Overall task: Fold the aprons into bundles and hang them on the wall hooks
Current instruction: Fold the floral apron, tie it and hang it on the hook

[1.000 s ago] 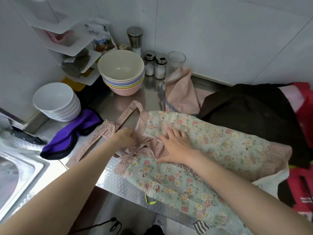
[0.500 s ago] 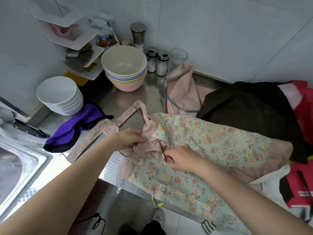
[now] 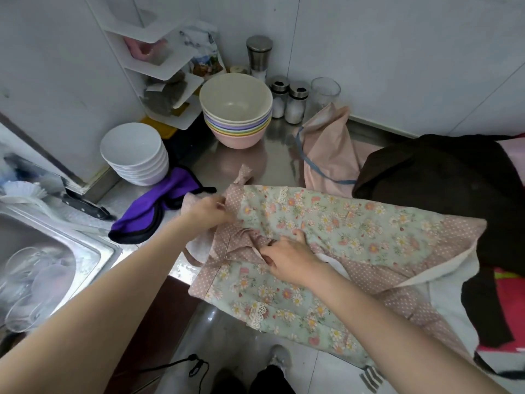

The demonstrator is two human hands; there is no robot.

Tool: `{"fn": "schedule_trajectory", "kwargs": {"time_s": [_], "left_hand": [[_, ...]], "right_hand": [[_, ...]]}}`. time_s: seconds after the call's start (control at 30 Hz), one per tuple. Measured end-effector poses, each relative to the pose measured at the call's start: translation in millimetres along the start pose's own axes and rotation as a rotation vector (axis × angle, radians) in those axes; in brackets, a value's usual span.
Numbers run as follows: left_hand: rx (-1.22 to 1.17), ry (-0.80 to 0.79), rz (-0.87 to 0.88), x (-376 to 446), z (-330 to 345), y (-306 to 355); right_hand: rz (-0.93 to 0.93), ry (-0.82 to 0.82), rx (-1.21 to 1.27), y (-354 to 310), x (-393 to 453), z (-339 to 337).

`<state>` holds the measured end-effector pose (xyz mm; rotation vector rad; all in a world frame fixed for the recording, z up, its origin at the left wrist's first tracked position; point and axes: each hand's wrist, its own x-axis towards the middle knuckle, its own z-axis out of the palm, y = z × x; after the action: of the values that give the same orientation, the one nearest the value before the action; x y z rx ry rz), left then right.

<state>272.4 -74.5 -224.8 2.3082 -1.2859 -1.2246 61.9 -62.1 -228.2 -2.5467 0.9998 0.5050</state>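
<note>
Head view is showing the left hand [image 3: 208, 210] pinching the floral apron [image 3: 326, 223] at its dotted strap end, while the right hand [image 3: 287, 255] is gripping bunched cloth just beside it. Folding is starting; next, likely tucking straps inward.

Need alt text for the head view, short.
Two bare hands gather the pink dotted straps of a floral apron on a steel counter: left hand, right hand. Stacked bowls stand behind.
</note>
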Motion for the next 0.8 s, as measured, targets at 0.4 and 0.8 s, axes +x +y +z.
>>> {"fn": "schedule_trajectory", "kwargs": {"time_s": [0.4,0.8], "left_hand": [[0.097,0.222,0.148,30,39,42],[0.873,0.337,0.535,-13,59,73]], "right_hand": [[-0.021,-0.202,-0.001,14,-12,9],[0.050,-0.244,-0.073,7,0,-1]]}}
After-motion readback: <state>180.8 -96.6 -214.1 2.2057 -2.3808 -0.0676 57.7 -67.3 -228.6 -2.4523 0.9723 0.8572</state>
